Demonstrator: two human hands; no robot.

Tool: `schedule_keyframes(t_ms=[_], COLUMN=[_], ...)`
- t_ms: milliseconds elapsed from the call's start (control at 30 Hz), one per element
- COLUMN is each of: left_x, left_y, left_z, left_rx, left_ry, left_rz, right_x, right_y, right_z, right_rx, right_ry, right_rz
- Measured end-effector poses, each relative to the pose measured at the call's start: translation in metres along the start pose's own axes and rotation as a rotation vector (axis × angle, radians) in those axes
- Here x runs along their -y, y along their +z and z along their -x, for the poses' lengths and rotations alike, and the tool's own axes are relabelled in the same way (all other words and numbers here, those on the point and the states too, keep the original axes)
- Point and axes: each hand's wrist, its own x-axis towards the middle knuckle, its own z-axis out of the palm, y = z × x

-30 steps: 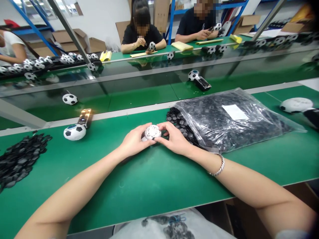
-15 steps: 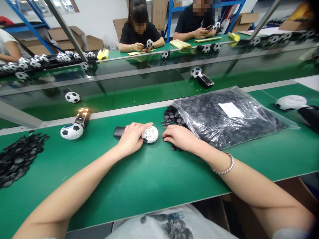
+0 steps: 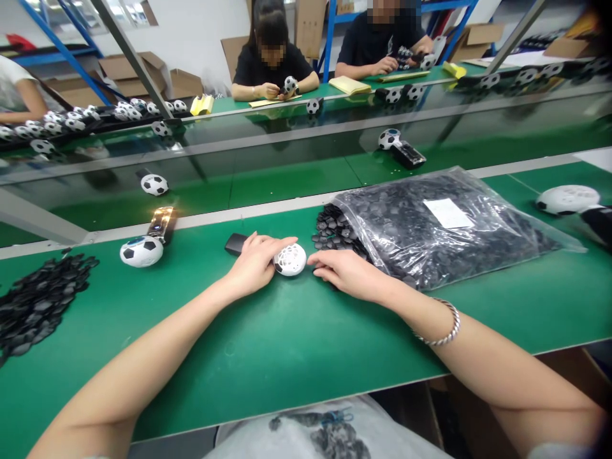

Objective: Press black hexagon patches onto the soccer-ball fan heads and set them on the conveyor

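Observation:
My left hand (image 3: 252,262) is closed around a handheld device with a white and black football-shaped head (image 3: 291,260). The device lies on the green bench, its black handle (image 3: 235,243) sticking out to the left behind my fingers. Just right of the head, my right hand (image 3: 351,273) has its fingertips pinched together, with a small black piece (image 3: 315,271) partly showing beneath them. Behind that hand, a heap of small black pieces (image 3: 332,223) spills from the mouth of a clear plastic bag (image 3: 406,217) full of them.
Another football-headed device (image 3: 141,251) with a bare, lit handle lies to the left, near a second black heap (image 3: 43,299). Beyond the bench lip, a green belt (image 3: 296,180) carries more devices (image 3: 389,139). Co-workers (image 3: 272,64) sit across it. One more device (image 3: 568,199) lies far right.
My right hand has lifted slightly off the loose black pieces and shifted toward the ball head. The device in my left hand has turned a little. Devices on the belt have moved right.

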Motion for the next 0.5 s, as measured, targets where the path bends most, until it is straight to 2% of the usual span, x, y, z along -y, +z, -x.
schedule_keyframes(t_ms=[167, 300, 433, 500], left_x=[0.001, -0.004, -0.012, -0.015], left_y=[0.000, 0.000, -0.002, -0.003], left_z=[0.000, 0.001, 0.003, 0.004], left_rx=[-0.002, 0.008, 0.063, 0.088], left_ry=[0.039, -0.013, -0.050, -0.070], left_rz=[-0.011, -0.028, -0.008, 0.008], right_x=[-0.005, -0.007, -0.008, -0.007], right_y=[0.004, 0.005, 0.004, 0.004], right_z=[-0.002, -0.005, -0.007, -0.008], right_rx=[-0.101, -0.131, -0.149, -0.139], right_ry=[0.099, 0.215, 0.329, 0.342], right_rz=[-0.371, -0.740, -0.972, -1.051])
